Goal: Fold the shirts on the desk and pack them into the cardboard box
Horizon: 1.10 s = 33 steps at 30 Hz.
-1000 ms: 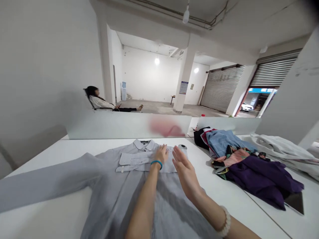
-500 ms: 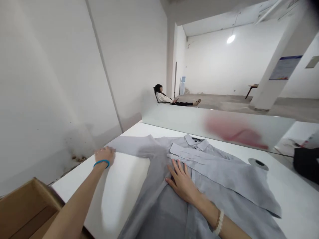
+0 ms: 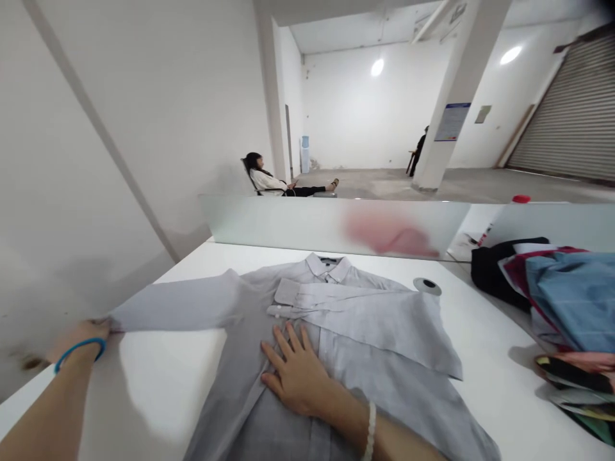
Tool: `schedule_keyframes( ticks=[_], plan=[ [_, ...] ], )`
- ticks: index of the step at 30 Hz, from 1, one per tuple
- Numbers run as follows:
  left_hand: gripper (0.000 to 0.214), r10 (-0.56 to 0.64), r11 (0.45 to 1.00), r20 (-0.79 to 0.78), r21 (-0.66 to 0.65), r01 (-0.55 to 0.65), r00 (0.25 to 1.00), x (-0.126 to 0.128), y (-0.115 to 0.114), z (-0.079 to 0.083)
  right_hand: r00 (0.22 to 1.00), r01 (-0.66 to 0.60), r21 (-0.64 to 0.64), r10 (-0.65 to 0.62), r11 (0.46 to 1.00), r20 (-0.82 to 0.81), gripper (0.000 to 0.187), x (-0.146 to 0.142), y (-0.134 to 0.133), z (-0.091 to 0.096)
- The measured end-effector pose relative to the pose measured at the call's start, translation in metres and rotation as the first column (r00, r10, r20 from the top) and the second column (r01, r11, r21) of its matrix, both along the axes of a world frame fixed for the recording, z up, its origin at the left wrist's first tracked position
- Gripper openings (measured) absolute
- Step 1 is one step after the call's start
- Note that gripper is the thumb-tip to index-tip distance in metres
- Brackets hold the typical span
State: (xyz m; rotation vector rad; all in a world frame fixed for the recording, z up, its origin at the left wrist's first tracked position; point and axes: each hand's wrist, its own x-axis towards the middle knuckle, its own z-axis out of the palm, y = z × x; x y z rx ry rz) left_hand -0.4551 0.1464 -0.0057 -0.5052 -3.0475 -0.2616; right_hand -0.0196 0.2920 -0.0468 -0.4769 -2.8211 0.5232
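A grey button-up shirt (image 3: 379, 378) lies front up on the white table (image 3: 154, 378), its collar (image 3: 342, 269) at the far side. One sleeve (image 3: 365, 310) is folded across the chest, its cuff near the middle. The other sleeve (image 3: 177, 304) stretches out to the left. At that sleeve's end, my left hand (image 3: 81, 338), with a blue band on the wrist, is closed on the cuff; its fingertips are partly hidden. My right hand (image 3: 300, 378), wearing a white beaded bracelet, rests flat on the shirt front with fingers spread.
A round white object with a dark centre (image 3: 426, 286) sits beyond the shirt's right shoulder. Piled clothes (image 3: 571, 301) lie at the right. A frosted divider (image 3: 278, 221) runs along the table's back edge. Behind it, a person (image 3: 264, 181) sits in a chair; a wall stands at left.
The view has swung right, bringing the clothes pile in. My left hand has drawn the sleeve outward to the left, straightening it. My right hand still lies on the shirt.
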Motion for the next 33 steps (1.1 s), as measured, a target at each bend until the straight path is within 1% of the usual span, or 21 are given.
schedule_keyframes(
  ticks=[2, 3, 4, 6, 8, 9, 10, 11, 12, 13, 14, 15, 16, 17, 19, 21, 24, 26, 27, 30, 33],
  plan=[
    [0.068, 0.127, 0.976, -0.001, 0.181, -0.125, 0.992, 0.010, 0.016, 0.013, 1.000, 0.005, -0.021, -0.005, 1.000, -0.019, 0.061, 0.000, 0.000, -0.001],
    [0.067, 0.133, 0.948, -0.024, 0.294, -0.120, 0.991, 0.019, 0.029, 0.025, 0.999, 0.009, -0.033, -0.010, 0.999, -0.031, 0.061, 0.000, -0.001, -0.003],
    [0.066, 0.090, 0.930, -0.062, 0.363, -0.061, 0.994, 0.030, 0.044, 0.040, 0.999, 0.011, -0.048, -0.014, 0.999, -0.047, 0.061, -0.001, -0.001, -0.005],
    [0.065, -0.067, 0.819, -0.214, 0.546, 0.177, 0.974, 0.060, 0.078, 0.075, 0.996, 0.007, -0.100, -0.016, 0.995, -0.089, 0.061, -0.004, -0.001, -0.008],
    [0.065, -0.225, 0.775, -0.263, 0.535, 0.336, 0.938, 0.099, 0.111, 0.109, 0.986, 0.004, -0.228, -0.042, 0.974, -0.163, 0.058, -0.008, 0.004, -0.009],
    [0.065, -0.292, 0.752, -0.278, 0.525, 0.399, 0.915, 0.121, 0.123, 0.122, 0.972, 0.011, -0.335, -0.089, 0.942, -0.220, 0.057, -0.009, 0.010, -0.008],
    [0.066, -0.411, 0.712, -0.273, 0.499, 0.494, 0.870, 0.145, 0.133, 0.131, 0.943, 0.023, -0.467, -0.174, 0.884, -0.284, 0.056, -0.010, 0.019, -0.006],
    [0.069, -0.610, 0.605, -0.245, 0.470, 0.643, 0.754, 0.169, 0.139, 0.134, 0.892, 0.029, -0.608, -0.295, 0.793, -0.343, 0.055, -0.008, 0.030, -0.003],
    [0.073, -0.787, 0.463, -0.197, 0.436, 0.771, 0.585, 0.191, 0.143, 0.133, 0.819, 0.015, -0.738, -0.431, 0.675, -0.377, 0.055, -0.005, 0.043, 0.001],
    [0.072, -0.880, 0.370, -0.136, 0.404, 0.837, 0.455, 0.210, 0.145, 0.127, 0.738, -0.019, -0.837, -0.557, 0.547, -0.381, 0.056, 0.001, 0.057, 0.005],
    [0.068, -0.915, 0.331, -0.100, 0.365, 0.870, 0.390, 0.226, 0.145, 0.117, 0.666, -0.063, -0.901, -0.654, 0.430, -0.359, 0.058, 0.008, 0.071, 0.009],
    [0.062, -0.915, 0.358, -0.073, 0.305, 0.883, 0.396, 0.237, 0.145, 0.105, 0.618, -0.100, -0.936, -0.716, 0.338, -0.325, 0.059, 0.016, 0.084, 0.012],
    [0.057, -0.886, 0.438, -0.052, 0.240, 0.867, 0.461, 0.243, 0.146, 0.092, 0.593, -0.126, -0.953, -0.749, 0.275, -0.295, 0.061, 0.024, 0.096, 0.014],
    [0.053, -0.834, 0.536, -0.040, 0.178, 0.825, 0.550, 0.245, 0.147, 0.078, 0.590, -0.139, -0.961, -0.759, 0.240, -0.275, 0.062, 0.031, 0.105, 0.016],
    [0.052, -0.710, 0.700, -0.011, 0.099, 0.707, 0.704, 0.241, 0.152, 0.055, 0.589, -0.144, -0.965, -0.765, 0.220, -0.262, 0.063, 0.040, 0.114, 0.016],
    [0.055, -0.622, 0.781, 0.022, 0.087, 0.618, 0.783, 0.233, 0.157, 0.038, 0.528, -0.172, -0.969, -0.814, 0.177, -0.242, 0.057, 0.040, 0.115, 0.015],
    [0.057, -0.543, 0.838, 0.048, 0.087, 0.538, 0.838, 0.226, 0.163, 0.016, 0.326, -0.262, -0.964, -0.937, 0.039, -0.126, 0.030, 0.033, 0.114, 0.015],
    [0.056, -0.512, 0.858, 0.066, 0.071, 0.508, 0.856, 0.227, 0.163, 0.000, 0.233, -0.298, -0.955, -0.969, 0.004, -0.077, 0.016, 0.034, 0.118, 0.017],
    [0.057, -0.506, 0.862, 0.071, 0.063, 0.503, 0.859, 0.227, 0.161, -0.009, 0.207, -0.305, -0.952, -0.975, 0.012, -0.078, 0.013, 0.037, 0.122, 0.019],
    [0.060, -0.512, 0.859, 0.054, 0.046, 0.510, 0.858, 0.225, 0.157, -0.031, 0.168, -0.338, -0.938, -0.975, 0.081, -0.145, 0.013, 0.056, 0.138, 0.026],
    [0.060, -0.532, 0.847, 0.036, 0.035, 0.531, 0.846, 0.219, 0.157, -0.041, 0.194, -0.324, -0.940, -0.964, 0.112, -0.181, 0.011, 0.077, 0.155, 0.031]
  ],
)
